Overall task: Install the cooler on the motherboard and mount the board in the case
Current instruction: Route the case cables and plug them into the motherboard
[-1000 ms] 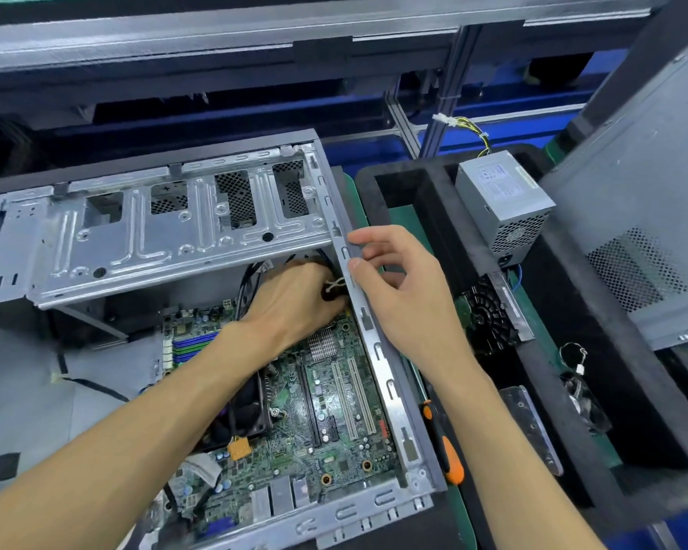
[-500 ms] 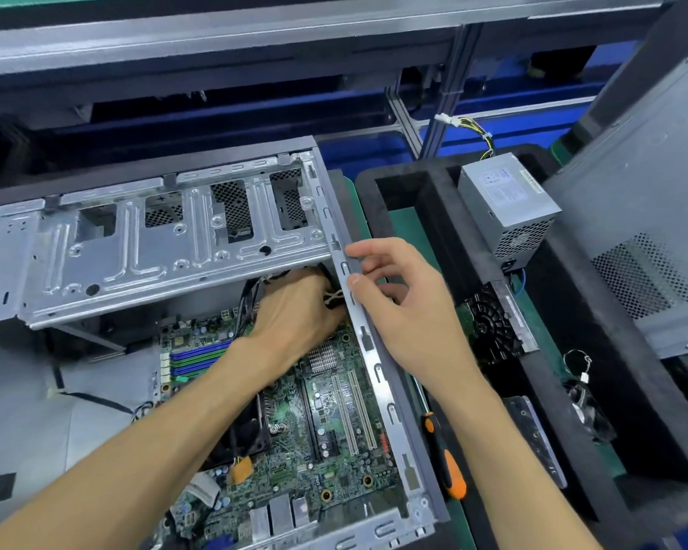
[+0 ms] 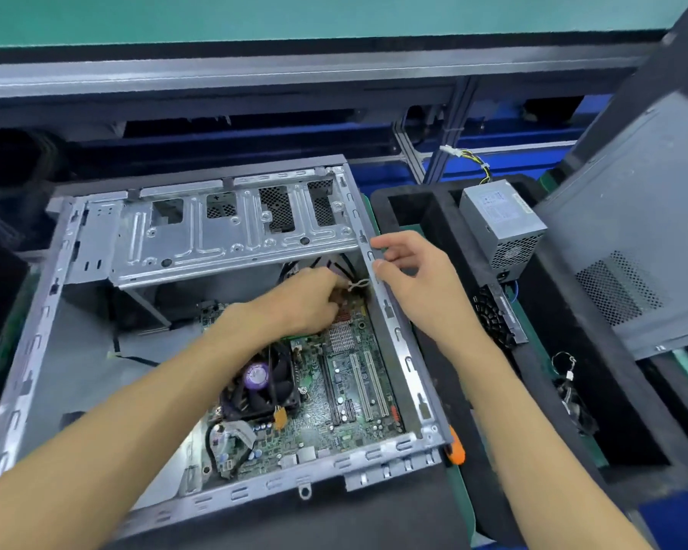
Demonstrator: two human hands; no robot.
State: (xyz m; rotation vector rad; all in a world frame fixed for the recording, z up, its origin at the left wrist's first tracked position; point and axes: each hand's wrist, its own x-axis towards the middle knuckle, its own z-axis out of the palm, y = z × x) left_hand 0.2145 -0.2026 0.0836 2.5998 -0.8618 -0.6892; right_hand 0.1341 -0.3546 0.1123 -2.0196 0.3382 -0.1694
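The green motherboard [image 3: 346, 387] lies inside the open grey metal case [image 3: 390, 311] — more of it showing than a second ago. The left hand [image 3: 298, 299] still reaches deep, fingers curled, grip unclear; the right hand [image 3: 418, 275] stays loosely on the rim — holding nothing.

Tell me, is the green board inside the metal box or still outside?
Inside. The motherboard lies flat on the floor of the open case, with the case's metal walls around it.
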